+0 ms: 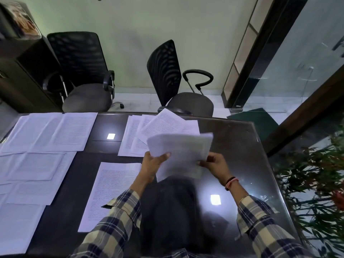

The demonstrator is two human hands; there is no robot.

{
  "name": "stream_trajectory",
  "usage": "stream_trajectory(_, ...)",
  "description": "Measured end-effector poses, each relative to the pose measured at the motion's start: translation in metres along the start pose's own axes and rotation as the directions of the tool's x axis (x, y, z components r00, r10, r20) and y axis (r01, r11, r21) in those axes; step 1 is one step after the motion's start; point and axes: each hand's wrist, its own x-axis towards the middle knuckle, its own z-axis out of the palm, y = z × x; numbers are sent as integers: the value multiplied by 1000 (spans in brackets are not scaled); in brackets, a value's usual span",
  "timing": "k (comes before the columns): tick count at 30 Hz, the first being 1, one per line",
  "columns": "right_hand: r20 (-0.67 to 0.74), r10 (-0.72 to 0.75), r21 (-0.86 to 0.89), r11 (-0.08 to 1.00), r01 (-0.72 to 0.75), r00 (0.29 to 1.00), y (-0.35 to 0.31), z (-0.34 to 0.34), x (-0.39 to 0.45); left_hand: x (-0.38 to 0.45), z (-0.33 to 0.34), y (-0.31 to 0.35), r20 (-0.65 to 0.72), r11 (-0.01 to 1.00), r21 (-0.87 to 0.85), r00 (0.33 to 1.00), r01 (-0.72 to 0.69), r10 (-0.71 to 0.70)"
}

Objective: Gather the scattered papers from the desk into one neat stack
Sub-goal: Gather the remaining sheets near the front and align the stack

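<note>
Both hands hold a small bundle of white papers [183, 151] lifted above the dark glass desk [242, 155]. My left hand [152, 162] grips its left edge with the thumb on top. My right hand [214, 164] pinches its lower right corner. The bundle is blurred. Beyond it, a few printed sheets [134, 135] lie overlapping near the desk's far edge, the top one [165, 121] turned askew. One printed sheet [108, 192] lies flat under my left forearm. Several more sheets [46, 133] cover the desk's left side in overlapping rows.
Two black mesh office chairs [83, 75] [167, 75] stand behind the desk. A dark cabinet [24, 71] is at the back left. A glass partition [297, 62] and a leafy plant [316, 183] are on the right. Ceiling lights reflect in the desk.
</note>
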Motion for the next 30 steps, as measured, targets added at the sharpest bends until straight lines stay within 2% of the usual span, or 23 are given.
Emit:
stream_trajectory(3,-54,-23,-38,999,20,998,15,8,-2,-10,12,-7,-45,992,128,999,25,-19)
stream_trajectory(8,-89,41,6,999,-40,995,25,17,-13,-17,14,-19,-27,984,177,1000,12,-7)
stream_trajectory(11,-83,23,82,996,-17,996,11,19,-18,-16,13,-15,-58,992,125,998,-26,33)
stream_trajectory(15,-158,-73,142,985,96,985,-14,24,-16,-11,16,-7,-89,992,-49,989,-120,115)
stream_trajectory(20,-189,-98,146,981,127,977,-31,30,-9,-2,26,-4,-182,985,66,969,-157,166)
stream_trajectory(23,-172,-93,124,986,115,981,-25,28,-12,-1,23,-13,-143,985,86,977,-148,159)
stream_trajectory(26,-89,-111,11,994,112,990,-11,19,-17,-3,13,-34,-45,983,162,995,-86,94)
stream_trajectory(30,54,-12,-177,984,21,998,32,12,-14,-2,2,-72,69,939,339,997,-49,27)
